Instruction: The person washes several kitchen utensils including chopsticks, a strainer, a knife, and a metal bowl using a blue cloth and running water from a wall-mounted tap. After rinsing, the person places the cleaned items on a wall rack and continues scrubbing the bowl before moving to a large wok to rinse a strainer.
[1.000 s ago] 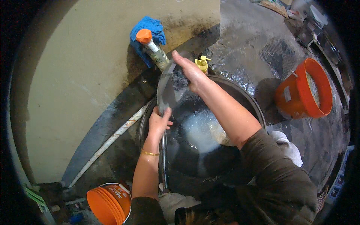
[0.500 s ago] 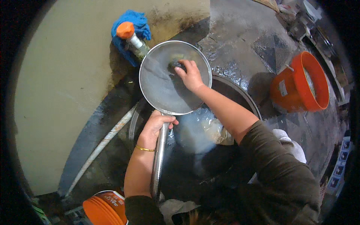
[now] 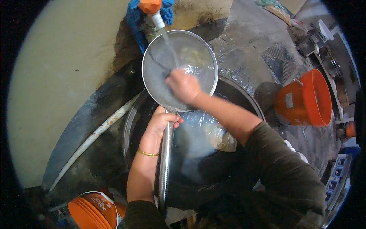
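Observation:
My left hand (image 3: 163,121) is wrapped around the long metal handle (image 3: 164,168) of a round fine-mesh strainer (image 3: 156,82), just below its rim. Inside the strainer my right hand (image 3: 183,86), blurred by motion, is closed. Something small and dark (image 3: 167,74) shows at its fingertips, too unclear to name. From a tap (image 3: 157,20) with an orange top, a stream of water (image 3: 170,45) runs into the mesh. The strainer is held over the far edge of a large round tub (image 3: 127,129). Cloudy water and a pale, shiny object (image 3: 225,142) lie in the tub.
Blue cloth (image 3: 134,15) hangs around the tap. An orange bucket (image 3: 301,99) stands on the wet floor to the right, another orange bucket (image 3: 95,212) at the lower left. A pale pipe (image 3: 99,131) slants beside the tub on the left.
My right hand has moved down and slightly left within the strainer. The strainer sits a little higher in view, and the tap's stream now falls nearer the mesh's middle.

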Motion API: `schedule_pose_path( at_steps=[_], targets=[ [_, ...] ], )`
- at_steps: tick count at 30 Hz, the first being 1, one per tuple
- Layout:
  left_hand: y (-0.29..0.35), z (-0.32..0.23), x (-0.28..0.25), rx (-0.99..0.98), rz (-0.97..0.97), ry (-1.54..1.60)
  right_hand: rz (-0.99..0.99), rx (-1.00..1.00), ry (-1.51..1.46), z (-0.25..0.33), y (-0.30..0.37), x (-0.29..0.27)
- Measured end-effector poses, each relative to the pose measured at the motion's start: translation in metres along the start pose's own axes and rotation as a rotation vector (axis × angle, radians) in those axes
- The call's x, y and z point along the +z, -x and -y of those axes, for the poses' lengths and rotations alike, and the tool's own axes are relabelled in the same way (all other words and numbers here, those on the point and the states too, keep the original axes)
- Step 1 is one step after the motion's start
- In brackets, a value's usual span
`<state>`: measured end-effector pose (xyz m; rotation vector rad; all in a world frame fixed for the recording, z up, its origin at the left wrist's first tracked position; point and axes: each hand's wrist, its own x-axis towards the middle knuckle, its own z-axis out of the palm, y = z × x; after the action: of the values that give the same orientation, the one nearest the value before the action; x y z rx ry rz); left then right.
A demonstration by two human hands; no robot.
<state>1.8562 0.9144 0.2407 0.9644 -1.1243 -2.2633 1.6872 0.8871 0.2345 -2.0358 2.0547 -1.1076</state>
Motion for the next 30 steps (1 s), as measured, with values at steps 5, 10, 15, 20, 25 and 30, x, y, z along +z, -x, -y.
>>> schedule_pose_path(
  at_steps=[5, 10, 15, 20, 25, 30],
  targets=[
    [0.008, 0.002, 0.003, -0.018, -0.022, 0.02, 0.167, -0.24, 0.071, -0.005, 0.001, -0.002],
    [0.0, 0.004, 0.01, 0.021, 0.002, 0.069, -0.061, -0.112, 0.01, 0.012, -0.003, -0.014],
    [0.005, 0.004, 0.015, -0.024, 0.007, 0.046, 0.147, -0.352, 0.032, 0.013, -0.014, -0.023],
    [0.004, 0.008, 0.019, -0.013, 0.06, 0.103, -0.214, -0.01, -0.017, 0.002, -0.035, -0.008],
    [0.004, 0.013, 0.021, -0.101, 0.082, 0.133, 0.084, -0.372, -0.287, 0.024, -0.009, 0.005],
    [0.008, 0.02, 0.032, -0.041, 0.089, 0.156, -0.282, -0.13, 0.026, -0.004, -0.047, 0.009]
  ],
)
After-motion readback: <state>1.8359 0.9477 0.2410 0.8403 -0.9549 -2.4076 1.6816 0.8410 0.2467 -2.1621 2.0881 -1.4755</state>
